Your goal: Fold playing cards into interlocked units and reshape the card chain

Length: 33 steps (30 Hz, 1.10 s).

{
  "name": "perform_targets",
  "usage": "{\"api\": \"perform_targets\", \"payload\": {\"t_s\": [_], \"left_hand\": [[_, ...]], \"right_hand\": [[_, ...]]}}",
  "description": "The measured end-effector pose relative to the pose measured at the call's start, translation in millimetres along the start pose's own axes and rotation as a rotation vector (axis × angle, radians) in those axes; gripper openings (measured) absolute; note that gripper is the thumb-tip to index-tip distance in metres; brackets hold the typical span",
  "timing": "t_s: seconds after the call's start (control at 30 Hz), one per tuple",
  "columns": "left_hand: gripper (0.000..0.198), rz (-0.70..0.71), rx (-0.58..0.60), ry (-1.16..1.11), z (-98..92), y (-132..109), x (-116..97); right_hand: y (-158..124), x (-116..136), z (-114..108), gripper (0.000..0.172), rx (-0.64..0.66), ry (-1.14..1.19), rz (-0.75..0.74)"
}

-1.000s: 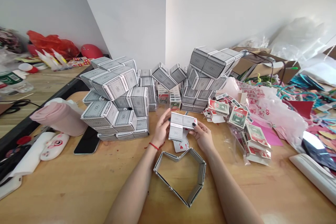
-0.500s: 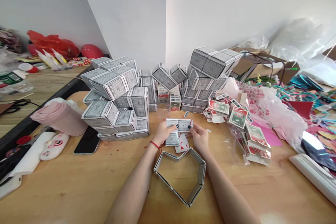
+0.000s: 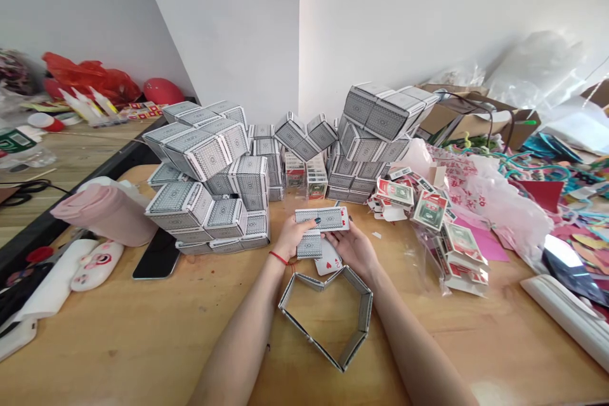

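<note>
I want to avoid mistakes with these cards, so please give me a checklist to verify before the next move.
1. Left hand holding the card piece: ok, thumb on top.
2. Right hand gripping firmly: cannot tell; it is at the right end, fingers partly hidden.
3. Loose cards clear of the piece: not ok, partly covered in this view.
4. Heart-shaped frame on the table, free of both hands: ok.
5. Joints of the piece firm: cannot tell.

The right hand (image 3: pixel 354 250), which pinched the cards (image 3: pixel 327 219) at their right end, has let go and turned palm-up beside them. The left hand's (image 3: pixel 289 238) thumb reaches farther across; more red-marked end shows.
</note>
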<state>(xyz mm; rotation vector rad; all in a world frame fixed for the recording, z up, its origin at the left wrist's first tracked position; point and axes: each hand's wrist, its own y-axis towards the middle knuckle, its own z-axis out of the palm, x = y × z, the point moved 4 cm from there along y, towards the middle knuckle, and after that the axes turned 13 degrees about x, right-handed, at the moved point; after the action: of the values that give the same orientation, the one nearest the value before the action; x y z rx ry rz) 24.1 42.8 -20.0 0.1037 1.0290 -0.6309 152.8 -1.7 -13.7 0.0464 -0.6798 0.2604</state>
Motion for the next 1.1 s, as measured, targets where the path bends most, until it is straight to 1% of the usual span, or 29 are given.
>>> {"api": "perform_targets", "payload": {"t_s": [0.13, 0.23, 0.33, 0.43, 0.57, 0.77, 0.9, 1.1], "left_hand": [[0.033, -0.003, 0.003, 0.042, -1.0, -0.6, -1.3], [0.034, 0.005, 0.011, 0.067, 1.9, -2.2, -2.8], [0.033, 0.002, 0.018, 0.062, 5.6, -3.2, -3.3], [0.036, 0.007, 0.019, 0.058, 6.7, -2.9, -3.1], [0.037, 0.014, 0.015, 0.07, 5.0, -1.7, -2.3], [0.038, -0.012, 0.03, 0.087, 3.9, -0.2, 0.4], [0.034, -0.035, 0.005, 0.09, 3.9, -0.9, 0.2], [0.032, -0.012, -0.013, 0.1, 11.4, -3.2, -4.5]], "right_hand": [[-1.3, 2.1, 7.1, 0.019, 0.055, -0.002, 0.006], [-3.0, 3.9, 12.9, 0.022, 0.116, 0.007, -0.008], [-4.6, 5.4, 17.1, 0.027, 0.145, -0.019, -0.039], [-5.1, 5.9, 18.7, 0.03, 0.127, -0.067, -0.056], [-4.5, 5.0, 19.2, 0.03, 0.091, -0.108, -0.033], [-4.8, 5.0, 22.5, 0.029, 0.134, -0.097, -0.038], [-6.0, 6.2, 23.7, 0.033, 0.129, -0.133, -0.047], [-4.8, 4.8, 21.4, 0.037, 0.126, -0.12, -0.114]]}}
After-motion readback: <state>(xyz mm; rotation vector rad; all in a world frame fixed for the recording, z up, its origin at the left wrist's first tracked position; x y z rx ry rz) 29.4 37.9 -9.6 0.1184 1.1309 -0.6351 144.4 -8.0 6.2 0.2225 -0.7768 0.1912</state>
